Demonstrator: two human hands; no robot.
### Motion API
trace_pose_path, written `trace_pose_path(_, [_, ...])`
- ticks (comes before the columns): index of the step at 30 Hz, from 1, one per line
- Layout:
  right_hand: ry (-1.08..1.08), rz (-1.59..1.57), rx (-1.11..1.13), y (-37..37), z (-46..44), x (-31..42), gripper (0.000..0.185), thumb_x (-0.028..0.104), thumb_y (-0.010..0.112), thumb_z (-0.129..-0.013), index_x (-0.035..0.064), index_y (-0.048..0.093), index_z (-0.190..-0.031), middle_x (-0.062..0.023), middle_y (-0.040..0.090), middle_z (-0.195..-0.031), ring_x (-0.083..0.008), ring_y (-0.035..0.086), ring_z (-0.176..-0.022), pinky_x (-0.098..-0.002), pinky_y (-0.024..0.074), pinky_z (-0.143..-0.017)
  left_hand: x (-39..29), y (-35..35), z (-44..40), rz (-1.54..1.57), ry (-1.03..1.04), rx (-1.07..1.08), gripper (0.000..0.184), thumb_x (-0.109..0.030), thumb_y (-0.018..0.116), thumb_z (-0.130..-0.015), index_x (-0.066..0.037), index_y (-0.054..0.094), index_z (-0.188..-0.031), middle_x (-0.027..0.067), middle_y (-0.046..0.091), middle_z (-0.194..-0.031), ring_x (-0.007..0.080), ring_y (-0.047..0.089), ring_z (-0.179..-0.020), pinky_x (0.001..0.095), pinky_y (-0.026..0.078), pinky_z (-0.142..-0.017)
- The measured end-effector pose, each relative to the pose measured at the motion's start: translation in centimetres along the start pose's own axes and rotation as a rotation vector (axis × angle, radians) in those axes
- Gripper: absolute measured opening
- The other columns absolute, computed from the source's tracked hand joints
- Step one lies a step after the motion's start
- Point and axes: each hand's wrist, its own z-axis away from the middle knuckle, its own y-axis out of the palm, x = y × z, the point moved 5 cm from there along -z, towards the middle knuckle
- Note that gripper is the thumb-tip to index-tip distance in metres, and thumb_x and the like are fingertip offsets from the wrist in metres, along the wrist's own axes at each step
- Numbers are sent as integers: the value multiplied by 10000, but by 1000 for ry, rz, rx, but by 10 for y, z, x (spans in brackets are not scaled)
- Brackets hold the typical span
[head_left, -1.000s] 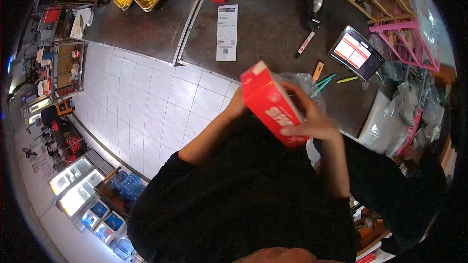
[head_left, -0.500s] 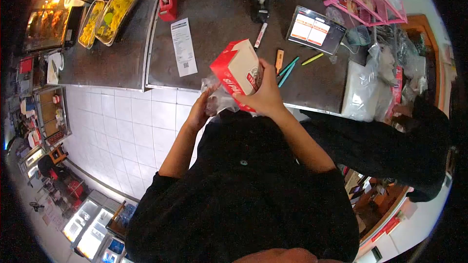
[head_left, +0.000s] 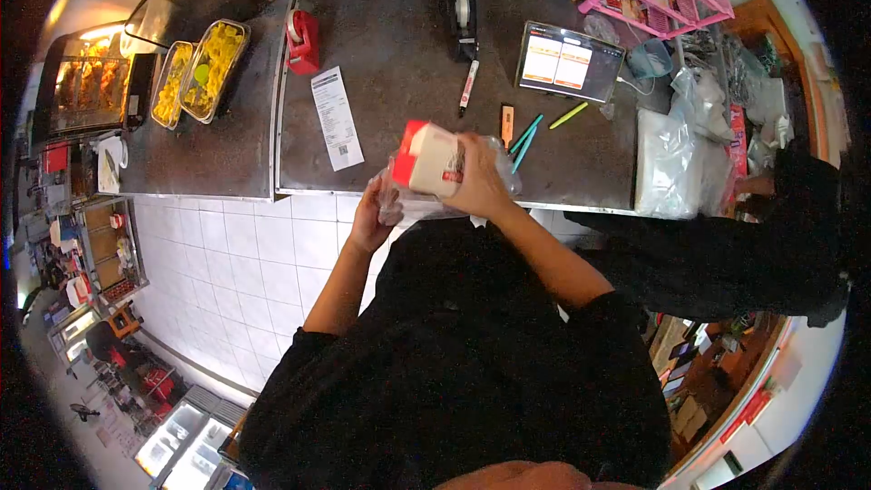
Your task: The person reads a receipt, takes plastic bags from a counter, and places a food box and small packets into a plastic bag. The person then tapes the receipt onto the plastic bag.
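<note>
A red and cream cardboard food box (head_left: pixel 428 160) is held at the counter's front edge, somewhat blurred. My right hand (head_left: pixel 483 180) is closed round its right side. My left hand (head_left: pixel 368 216) pinches a clear plastic bag (head_left: pixel 390 206) to the left of the box. More of the thin plastic shows beneath the box and right of my right hand. The box's lower part seems to be inside the bag, but how deep I cannot tell. Beyond the box, a printed receipt (head_left: pixel 337 118) lies on the dark counter (head_left: pixel 390 63).
A red tape dispenser (head_left: pixel 302 41), a black tape dispenser (head_left: pixel 462 18), a marker (head_left: pixel 468 88), pens (head_left: pixel 526 142) and a tablet (head_left: pixel 570 62) are on the counter. Plastic bags (head_left: pixel 667 163) are piled right, near another person's black sleeve (head_left: pixel 726 254). Trays of yellow food (head_left: pixel 213 70) stand left.
The box has tilted and come lower, with its printed red side now mostly out of sight. Plastic now shows right of my right hand. The view has shifted slightly.
</note>
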Motion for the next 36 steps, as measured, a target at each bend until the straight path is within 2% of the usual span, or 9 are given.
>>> trace_pose_path(2, [56,56,129,-18,4,14,1043,333,903,-630,-1,314,-1423,-244,420,-1371,-419,441,-1302,-562,361,-1082,-13,26,-7,-336,161,-369,585,-442,418,-1052,-194,337,-1575,-36,632,-1095,52,534,-736,215,426,-594])
trace_pose_path(6, [198,482,421,-23,18,13,1007,328,877,-636,35,355,-1446,-192,432,-1384,-406,423,-1341,-700,268,-1098,-27,56,-18,-596,288,-362,678,-513,456,-1028,-151,316,-1584,-2,421,-1534,121,516,-1127,271,440,-881])
trace_pose_path(14, [127,597,423,-53,7,26,945,306,872,-668,178,421,-1489,-112,445,-1429,-334,355,-1411,-889,73,-1017,-42,104,-12,-786,376,-408,568,-321,540,-1030,-53,428,-1519,91,504,-1452,167,499,-1266,330,407,-1042])
trace_pose_path(15, [94,591,365,-67,5,35,881,277,890,-625,164,500,-1407,-81,481,-1417,-295,413,-1364,-723,272,-1090,-45,101,-8,-797,368,-417,556,-286,555,-1028,-29,441,-1507,102,487,-1495,170,485,-1309,331,398,-1072])
trace_pose_path(22, [125,605,570,-80,0,-21,784,528,746,-806,36,540,-1381,-176,516,-1419,-344,400,-1386,-459,294,-1181,-44,129,-17,-955,576,-554,437,-92,608,-970,-8,579,-1398,-47,655,-1090,25,416,-720,195,353,-650])
trace_pose_path(26, [-53,527,841,-124,-12,-14,558,483,618,-941,15,643,-1243,-223,693,-1132,-376,583,-1211,-457,418,-1074,-49,143,-14,-1022,638,-605,345,-56,577,-978,20,644,-1307,72,644,-1300,114,556,-1055,255,413,-940])
trace_pose_path(29, [-155,-142,1072,-176,-47,-6,385,346,603,-979,54,672,-1220,-140,719,-1132,-279,673,-1054,-402,510,-950,-54,156,-10,-1093,684,-628,300,-102,605,-984,21,679,-1247,107,660,-1309,184,583,-1213,326,408,-1059])
trace_pose_path(31, [-173,-337,775,-220,-117,-34,250,221,629,-958,49,717,-1116,-111,713,-1116,-234,674,-1017,-357,526,-910,-56,172,-5,-1282,548,-696,286,-145,627,-983,3,699,-1218,104,662,-1311,168,587,-1181,322,428,-1024])
trace_pose_path(36, [-162,461,-143,-367,-341,-74,272,284,578,-969,157,719,-1164,-121,714,-1157,-313,680,-1041,-427,541,-894,-59,249,6,-2058,540,-925,259,-258,719,-923,-22,747,-1025,148,677,-1023,279,626,-1000,396,486,-877])
